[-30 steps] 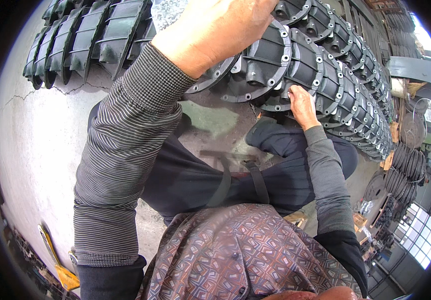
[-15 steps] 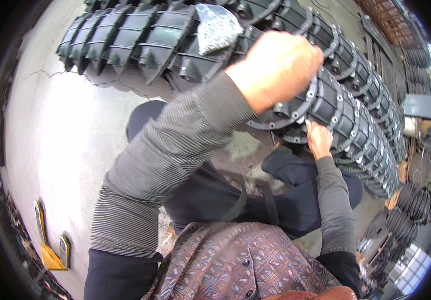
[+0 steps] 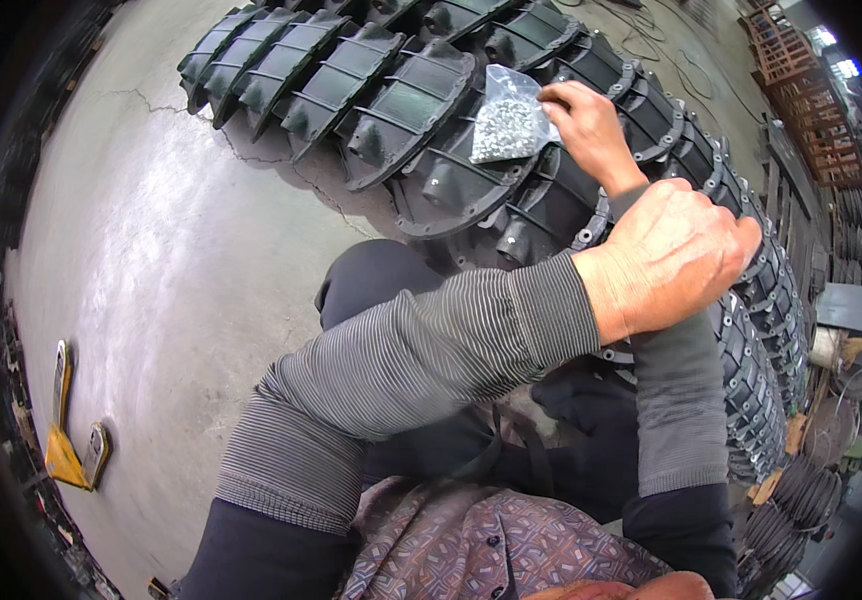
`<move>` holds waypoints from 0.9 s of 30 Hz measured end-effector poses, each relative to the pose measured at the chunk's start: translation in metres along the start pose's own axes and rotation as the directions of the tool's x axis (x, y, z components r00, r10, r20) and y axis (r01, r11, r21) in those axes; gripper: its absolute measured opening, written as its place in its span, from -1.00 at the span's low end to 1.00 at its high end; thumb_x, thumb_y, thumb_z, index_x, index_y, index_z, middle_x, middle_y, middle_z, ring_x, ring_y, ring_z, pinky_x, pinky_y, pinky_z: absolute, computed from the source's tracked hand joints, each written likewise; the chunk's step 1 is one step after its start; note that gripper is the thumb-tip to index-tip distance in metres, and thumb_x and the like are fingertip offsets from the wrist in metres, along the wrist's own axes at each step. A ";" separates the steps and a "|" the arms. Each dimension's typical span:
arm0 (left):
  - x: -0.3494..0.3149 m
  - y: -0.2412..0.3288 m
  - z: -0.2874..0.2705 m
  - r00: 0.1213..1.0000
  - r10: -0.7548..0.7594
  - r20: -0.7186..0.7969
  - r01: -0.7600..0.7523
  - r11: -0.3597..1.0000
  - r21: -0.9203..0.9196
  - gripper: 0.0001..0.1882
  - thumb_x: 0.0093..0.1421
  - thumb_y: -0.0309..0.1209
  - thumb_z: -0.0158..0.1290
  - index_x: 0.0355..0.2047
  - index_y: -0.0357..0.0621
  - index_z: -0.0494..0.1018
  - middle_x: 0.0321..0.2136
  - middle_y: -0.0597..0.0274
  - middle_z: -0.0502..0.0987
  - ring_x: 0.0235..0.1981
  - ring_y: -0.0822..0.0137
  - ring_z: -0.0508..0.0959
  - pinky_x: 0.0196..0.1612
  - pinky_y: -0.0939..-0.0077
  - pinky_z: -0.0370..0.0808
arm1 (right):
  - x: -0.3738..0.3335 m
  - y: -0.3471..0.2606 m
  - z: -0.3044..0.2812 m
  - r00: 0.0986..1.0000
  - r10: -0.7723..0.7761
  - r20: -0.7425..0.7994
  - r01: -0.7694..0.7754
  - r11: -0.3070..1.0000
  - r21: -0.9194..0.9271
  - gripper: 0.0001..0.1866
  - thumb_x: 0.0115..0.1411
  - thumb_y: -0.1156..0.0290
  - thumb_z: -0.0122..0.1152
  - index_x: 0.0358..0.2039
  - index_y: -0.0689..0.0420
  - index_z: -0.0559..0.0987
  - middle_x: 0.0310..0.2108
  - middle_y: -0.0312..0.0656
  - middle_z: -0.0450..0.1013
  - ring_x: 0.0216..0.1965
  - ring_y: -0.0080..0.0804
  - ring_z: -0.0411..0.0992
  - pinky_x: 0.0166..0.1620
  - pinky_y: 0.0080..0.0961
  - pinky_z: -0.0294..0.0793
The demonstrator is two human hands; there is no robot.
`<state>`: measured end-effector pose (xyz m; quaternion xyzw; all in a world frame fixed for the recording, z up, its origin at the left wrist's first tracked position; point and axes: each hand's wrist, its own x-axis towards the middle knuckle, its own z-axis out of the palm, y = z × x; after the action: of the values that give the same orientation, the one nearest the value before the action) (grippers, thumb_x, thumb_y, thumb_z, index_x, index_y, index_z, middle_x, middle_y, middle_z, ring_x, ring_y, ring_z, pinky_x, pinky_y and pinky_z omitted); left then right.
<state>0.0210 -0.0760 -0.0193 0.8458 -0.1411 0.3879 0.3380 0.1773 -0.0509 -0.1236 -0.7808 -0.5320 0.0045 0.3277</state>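
A clear plastic bag point(image 3: 507, 125) filled with small silvery metal pieces, too small to tell their kind, lies on a row of black ribbed casings point(image 3: 461, 185). My right hand point(image 3: 596, 132) reaches to the bag's right edge with its fingertips pinched there. Nearer to me, my left hand point(image 3: 671, 262) is closed in a fist above the flanged casings on the right, crossing over my right forearm. Whatever the fist holds, if anything, is hidden inside it. Bolt holes show along the rims of the flanges, and short round stubs stick out of the casings.
More casings stretch in curved rows to the far left and down the right side. A yellow pallet jack point(image 3: 69, 460) stands at the lower left on the concrete floor point(image 3: 141, 270). Coiled black hoses point(image 3: 811, 495) and wooden crates point(image 3: 796, 95) are at the right.
My right hand has moved from the near casing's flange up to the bag. My left fist has shifted right and nearer to me. The view has turned a little.
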 end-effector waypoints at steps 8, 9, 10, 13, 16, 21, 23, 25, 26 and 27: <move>0.004 -0.006 -0.005 0.996 -0.091 0.014 0.091 0.995 -0.039 -0.87 0.02 -0.39 0.14 -0.52 -0.18 0.47 -0.65 0.11 0.57 -0.59 0.11 0.64 -0.44 0.23 0.56 | 0.053 0.037 0.074 0.934 -0.002 0.358 0.141 0.921 -0.362 -0.75 0.15 0.38 0.20 -0.19 0.12 0.70 -0.21 0.13 0.62 -0.11 0.14 0.61 -0.02 -0.04 0.60; 0.003 -0.004 -0.004 0.995 -0.099 0.025 0.100 0.993 -0.055 -0.87 0.02 -0.39 0.14 -0.53 -0.18 0.47 -0.65 0.11 0.57 -0.60 0.12 0.63 -0.44 0.24 0.56 | 0.051 0.037 0.078 0.936 -0.024 0.352 0.163 0.914 -0.371 -0.76 0.16 0.37 0.19 -0.20 0.11 0.70 -0.21 0.13 0.62 -0.12 0.14 0.61 -0.02 -0.03 0.60; 0.003 -0.004 -0.003 0.994 -0.096 0.046 0.099 0.992 -0.075 -0.87 0.01 -0.39 0.15 -0.54 -0.17 0.48 -0.66 0.12 0.56 -0.60 0.14 0.63 -0.44 0.26 0.56 | 0.051 0.037 0.081 0.947 -0.032 0.321 0.158 0.913 -0.377 -0.76 0.17 0.34 0.17 -0.20 0.10 0.70 -0.21 0.13 0.63 -0.12 0.14 0.61 -0.04 -0.03 0.61; 0.000 0.003 -0.002 0.994 -0.088 0.069 0.093 0.993 -0.076 -0.87 0.01 -0.37 0.14 -0.54 -0.16 0.50 -0.68 0.14 0.56 -0.62 0.18 0.63 -0.44 0.24 0.55 | 0.050 0.038 0.086 0.942 -0.038 0.333 0.172 0.907 -0.384 -0.74 0.20 0.28 0.17 -0.17 0.05 0.71 -0.21 0.09 0.64 -0.13 0.09 0.62 -0.05 -0.05 0.62; -0.002 0.008 -0.001 0.983 -0.102 0.155 0.114 0.991 -0.067 -0.88 0.01 -0.33 0.15 -0.60 -0.06 0.54 -0.68 0.20 0.58 -0.62 0.20 0.63 -0.47 0.25 0.52 | 0.042 0.041 0.086 0.970 -0.064 0.233 0.150 0.915 -0.374 -0.72 0.27 0.16 0.20 -0.12 -0.03 0.71 -0.22 0.02 0.64 -0.15 0.08 0.62 -0.06 -0.05 0.62; 0.000 -0.028 -0.013 0.999 0.024 0.037 -0.030 0.985 0.169 -0.94 0.06 -0.38 0.15 -0.47 -0.05 0.58 -0.70 0.21 0.49 -0.64 0.19 0.58 -0.64 0.24 0.44 | 0.014 0.037 0.054 0.943 -0.331 -0.034 0.304 0.899 -0.314 -0.80 0.34 0.34 0.20 -0.16 0.16 0.68 -0.34 -0.08 0.63 -0.38 -0.23 0.60 -0.32 -0.35 0.57; 0.008 -0.045 -0.020 0.991 0.059 0.117 -0.118 0.802 0.586 -0.88 0.20 -0.37 0.14 -0.37 -0.15 0.59 -0.59 0.11 0.58 -0.54 0.16 0.63 -0.51 0.22 0.54 | -0.027 0.038 0.018 0.990 0.049 -0.130 -0.054 0.998 -0.040 -0.82 0.31 0.38 0.16 -0.24 0.20 0.66 -0.42 -0.13 0.61 -0.44 -0.35 0.56 -0.37 -0.42 0.52; 0.008 -0.057 -0.043 0.995 0.076 0.068 -0.101 0.828 0.551 -0.84 0.28 -0.40 0.11 -0.33 -0.24 0.59 -0.54 0.08 0.61 -0.54 0.25 0.61 -0.48 0.31 0.54 | -0.067 0.045 -0.024 0.895 0.420 -0.150 -0.376 0.891 0.253 -0.82 0.29 0.42 0.11 -0.32 0.24 0.64 -0.49 -0.19 0.59 -0.50 -0.47 0.52 -0.42 -0.50 0.48; 0.003 -0.052 -0.051 0.991 -0.129 0.033 0.118 0.965 0.235 -0.82 0.30 -0.40 0.09 -0.31 -0.28 0.61 -0.51 0.04 0.62 -0.54 0.27 0.61 -0.48 0.34 0.54 | -0.084 0.051 -0.036 0.806 0.577 -0.127 -0.493 0.775 0.396 -0.81 0.27 0.45 0.09 -0.36 0.26 0.63 -0.53 -0.22 0.58 -0.53 -0.53 0.51 -0.44 -0.53 0.46; 0.002 -0.046 -0.060 0.958 -0.284 0.033 0.283 0.959 0.028 -0.79 0.32 -0.41 0.08 -0.29 -0.31 0.62 -0.48 0.01 0.64 -0.53 0.29 0.61 -0.47 0.37 0.54 | -0.114 0.057 -0.051 0.805 0.590 -0.061 -0.489 0.719 0.494 -0.81 0.35 0.39 0.14 -0.23 0.24 0.64 -0.42 -0.21 0.60 -0.48 -0.52 0.51 -0.42 -0.55 0.47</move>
<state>0.0119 -0.0016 -0.0112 0.8682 -0.0201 0.3213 0.3775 0.1933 -0.1843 -0.1515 -0.7985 -0.2248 0.1407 0.5404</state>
